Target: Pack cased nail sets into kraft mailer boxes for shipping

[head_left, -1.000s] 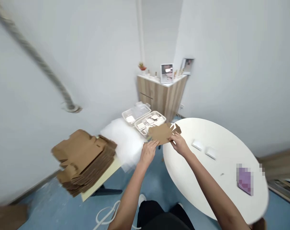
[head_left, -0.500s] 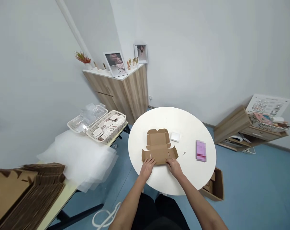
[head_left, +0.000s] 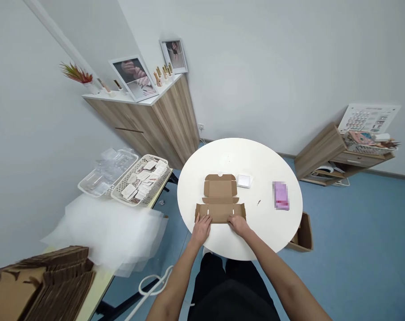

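Observation:
A brown cardboard box [head_left: 220, 189] lies unfolded on the white round table [head_left: 266, 232], its lid panel pointing away from me and its side flaps partly raised. My left hand [head_left: 201, 228] grips the near edge at the left corner, fingers over the cardboard. At the right part of the same edge, my right hand [head_left: 238, 224] has its fingers curled onto the box. Both thumbs are hard to make out. Just right of the lid panel sits a small white square packet [head_left: 244, 180].
A pixelated purple item [head_left: 281, 195] lies on the table's right side. To the left, a side table carries a basket of cards [head_left: 144, 180], a basket of clear plastic pieces [head_left: 107, 171], white translucent sheets [head_left: 105, 229] and stacked flat cardboard [head_left: 55, 285]. An open carton [head_left: 304, 234] stands on the floor.
My view has shifted a little. The box's near panel now looks flatter and straighter, its right side flap less splayed. My left hand has moved slightly outward along the near edge.

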Demonstrator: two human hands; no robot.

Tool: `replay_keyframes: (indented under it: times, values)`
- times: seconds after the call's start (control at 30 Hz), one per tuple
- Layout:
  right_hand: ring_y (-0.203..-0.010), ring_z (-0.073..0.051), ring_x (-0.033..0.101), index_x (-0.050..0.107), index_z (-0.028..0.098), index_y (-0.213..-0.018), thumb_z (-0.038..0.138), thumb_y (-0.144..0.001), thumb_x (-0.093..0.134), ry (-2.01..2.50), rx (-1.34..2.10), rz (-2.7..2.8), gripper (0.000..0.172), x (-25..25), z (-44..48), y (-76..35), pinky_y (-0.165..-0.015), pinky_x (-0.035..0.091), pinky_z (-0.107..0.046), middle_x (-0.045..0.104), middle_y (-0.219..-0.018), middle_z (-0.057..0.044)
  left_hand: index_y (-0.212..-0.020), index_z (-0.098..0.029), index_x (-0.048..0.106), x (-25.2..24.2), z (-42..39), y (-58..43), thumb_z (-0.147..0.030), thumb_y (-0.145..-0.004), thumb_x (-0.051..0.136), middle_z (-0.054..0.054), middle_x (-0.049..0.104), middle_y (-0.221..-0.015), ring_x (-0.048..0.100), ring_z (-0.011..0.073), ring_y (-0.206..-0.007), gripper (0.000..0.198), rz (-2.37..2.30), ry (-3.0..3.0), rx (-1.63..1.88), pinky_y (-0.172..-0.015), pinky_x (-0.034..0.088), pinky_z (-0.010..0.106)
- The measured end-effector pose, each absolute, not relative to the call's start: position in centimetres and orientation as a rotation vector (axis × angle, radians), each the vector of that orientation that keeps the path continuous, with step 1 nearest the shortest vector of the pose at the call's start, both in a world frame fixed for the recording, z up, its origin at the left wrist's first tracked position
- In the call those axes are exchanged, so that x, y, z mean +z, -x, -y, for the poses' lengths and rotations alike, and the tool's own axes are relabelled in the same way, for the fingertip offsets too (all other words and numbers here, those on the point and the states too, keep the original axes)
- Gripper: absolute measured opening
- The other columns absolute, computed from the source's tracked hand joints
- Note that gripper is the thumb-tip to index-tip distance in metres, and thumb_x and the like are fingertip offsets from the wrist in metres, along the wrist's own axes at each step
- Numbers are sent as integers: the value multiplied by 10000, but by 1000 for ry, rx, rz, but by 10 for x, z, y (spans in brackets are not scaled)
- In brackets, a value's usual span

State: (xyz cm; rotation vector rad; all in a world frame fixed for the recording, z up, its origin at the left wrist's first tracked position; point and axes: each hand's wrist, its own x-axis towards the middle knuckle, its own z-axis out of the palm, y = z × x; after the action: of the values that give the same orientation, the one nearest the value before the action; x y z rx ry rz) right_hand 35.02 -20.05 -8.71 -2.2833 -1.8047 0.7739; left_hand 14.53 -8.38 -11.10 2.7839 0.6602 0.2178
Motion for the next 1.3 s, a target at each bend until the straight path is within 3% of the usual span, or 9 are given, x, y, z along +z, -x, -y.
replay_keyframes:
  times: [0.2, 0.37, 0.5, 0.63, 0.77, 0.93, 1.13, 1.23, 1.3]
  values:
    - [-914, -202, 624, 708, 208, -879, 102, -821, 493, 2314, 999, 1721, 247, -85, 175, -353, -739, 426, -263, 709, -981, -66, -1403, -158, 410, -105, 94, -168, -139, -913, 355, 108, 500, -1421, 423, 229, -1342, 493, -486, -2767, 131, -1135, 300, 490]
    - [-874, -191, 628, 700, 196, -824, 135, -807, 539, 2322, 1067, 1593, 173, -81, 170, -355, -731, 423, -252, 714, -923, -60, -1468, -163, 299, -121, 105, -176, -106, -931, 297, 91, 411, -1493, 323, 211, -1405, 540, -450, -2823, 129, -1160, 239, 483]
    - [-814, -175, 617, 670, 190, -768, 207, -832, 529, 2362, 1015, 1429, 156, -75, 153, -368, -717, 425, -240, 695, -828, -42, -1425, -188, 381, -127, 97, -178, -42, -919, 286, 76, 504, -1424, 412, 195, -1353, 535, -424, -2870, 86, -1113, 328, 434]
    - [-994, -216, 577, 614, 155, -973, 191, -865, 419, 2492, 766, 1202, 226, -68, 125, -392, -847, 412, -289, 644, -1045, -109, -1313, -194, 504, -121, 87, -186, -53, -928, 354, 78, 572, -1351, 453, 218, -1318, 436, -361, -2904, 94, -1084, 357, 444]
    - [-1079, -257, 557, 513, 152, -1142, 243, -800, 545, 2528, 634, 715, 355, -70, 102, -412, -854, 432, -305, 593, -1164, -145, -1227, -178, 560, -112, 82, -194, -59, -933, 372, 76, 616, -1283, 501, 224, -1265, 369, -303, -2947, 115, -1082, 355, 452]
    - [-926, -236, 654, 500, 141, -1190, 299, -809, 555, 2514, 861, 470, 416, -78, 86, -420, -701, 481, -286, 669, -1079, -137, -1115, -153, 620, -103, 79, -201, -60, -907, 419, 105, 637, -1233, 478, 250, -1284, 304, -180, -3060, 99, -1140, 238, 547]
    - [-958, -221, 667, 616, 203, -1082, 280, -861, 468, 2511, 1011, 563, 277, -77, 88, -419, -747, 471, -283, 704, -1080, -84, -928, -177, 660, -90, 72, -212, -112, -911, 457, 97, 520, -1395, 337, 274, -1391, 214, -16, -3079, -28, -1152, 123, 623]
    - [-987, -237, 657, 642, 223, -1058, 265, -856, 484, 2530, 1045, 647, 260, -73, 93, -417, -837, 445, -331, 715, -1058, -61, -1097, -197, 620, -82, 67, -219, -199, -893, 535, 111, 348, -1525, 217, 285, -1443, 221, -165, -3051, -25, -1144, 114, 635]
    - [-1019, -244, 644, 650, 229, -1052, 251, -852, 493, 2539, 1040, 706, 255, -70, 96, -415, -880, 421, -353, 717, -1053, -54, -1330, -205, 475, -79, 64, -223, -323, -840, 631, 133, 238, -1569, 156, 308, -1457, 527, -333, -3019, -24, -1138, 129, 640]
